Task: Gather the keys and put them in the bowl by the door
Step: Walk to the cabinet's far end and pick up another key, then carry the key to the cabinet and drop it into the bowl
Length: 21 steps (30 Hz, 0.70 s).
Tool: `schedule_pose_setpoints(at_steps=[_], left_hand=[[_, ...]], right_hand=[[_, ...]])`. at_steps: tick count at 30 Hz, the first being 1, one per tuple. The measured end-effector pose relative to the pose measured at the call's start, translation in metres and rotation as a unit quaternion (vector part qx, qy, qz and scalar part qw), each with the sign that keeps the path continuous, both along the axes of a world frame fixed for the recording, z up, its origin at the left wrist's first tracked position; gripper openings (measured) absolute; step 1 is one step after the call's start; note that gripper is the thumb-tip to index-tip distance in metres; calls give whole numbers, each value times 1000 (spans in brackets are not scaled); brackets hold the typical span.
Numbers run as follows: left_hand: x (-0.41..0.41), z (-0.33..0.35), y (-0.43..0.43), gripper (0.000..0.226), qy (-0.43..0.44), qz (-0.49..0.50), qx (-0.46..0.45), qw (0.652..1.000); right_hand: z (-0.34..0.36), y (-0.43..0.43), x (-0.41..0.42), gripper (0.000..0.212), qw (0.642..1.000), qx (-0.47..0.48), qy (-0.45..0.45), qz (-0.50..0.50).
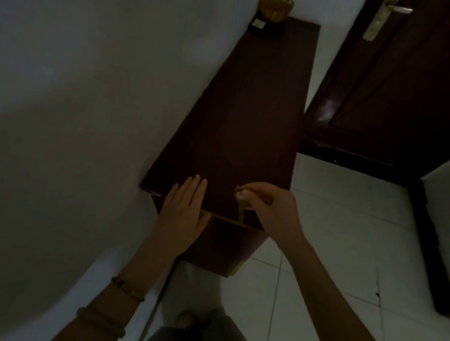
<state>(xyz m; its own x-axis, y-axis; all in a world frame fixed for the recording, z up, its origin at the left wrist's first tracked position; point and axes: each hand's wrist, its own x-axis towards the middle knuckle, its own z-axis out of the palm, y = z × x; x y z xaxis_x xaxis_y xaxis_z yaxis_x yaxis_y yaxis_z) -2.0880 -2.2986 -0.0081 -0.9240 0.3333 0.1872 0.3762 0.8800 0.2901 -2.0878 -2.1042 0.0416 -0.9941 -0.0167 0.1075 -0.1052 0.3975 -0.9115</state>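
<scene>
A long dark wooden cabinet top (239, 110) runs away from me along the white wall. At its near end my right hand (267, 206) pinches a brass key (242, 206) by its head, the blade hanging down over the front edge. My left hand (182, 210) lies flat, fingers together, on the near left corner of the cabinet and holds nothing. An amber bowl (276, 8) with a scalloped rim stands on a small dark base at the far end of the cabinet, beside the door. Its inside is too dim to read.
A dark wooden door (412, 88) with a metal lever handle (387, 12) stands to the right of the cabinet. White floor tiles (350, 240) spread out at right and below. The white wall (74, 83) bounds the left. My legs show at the bottom.
</scene>
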Motion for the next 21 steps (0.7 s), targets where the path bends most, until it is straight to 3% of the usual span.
schedule_pose_setpoints(at_steps=[11, 21], left_hand=[[38, 40, 103, 58, 18, -123, 42, 991], [85, 56, 268, 58, 18, -149, 51, 987]], right_hand=[[17, 113, 67, 16, 982, -111, -19, -152], [32, 273, 139, 12, 971, -150, -14, -188]])
